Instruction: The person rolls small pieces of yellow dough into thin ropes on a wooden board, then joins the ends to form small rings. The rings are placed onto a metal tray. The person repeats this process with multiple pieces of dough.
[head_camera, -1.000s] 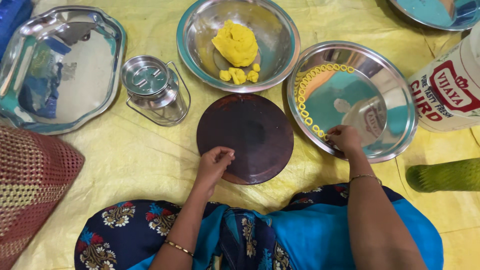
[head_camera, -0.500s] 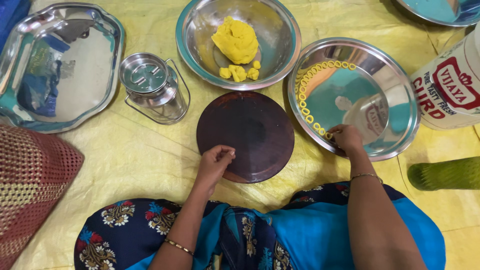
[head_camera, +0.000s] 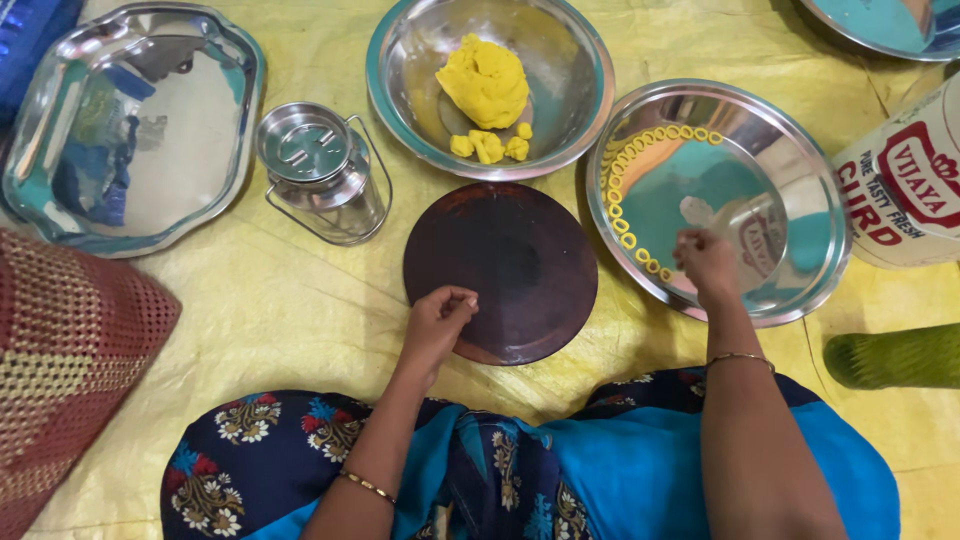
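My left hand rests with curled fingers on the near left edge of a dark brown round board. My right hand hovers over the near rim of a round steel plate, fingertips pinched close to a row of small yellow dough rings that line the plate's left rim. Whether it holds a ring is hidden. Beyond the board, a steel bowl holds a lump of yellow dough with a few small pieces beside it.
A small lidded steel can stands left of the board, and a large scalloped steel tray lies beyond it. A white tub and a green object sit at right. A woven red mat is at left. Yellow sheet underneath.
My right hand has stayed at the plate's near rim with only slight shifting. My left hand stays on the board's edge. The view moved slightly.
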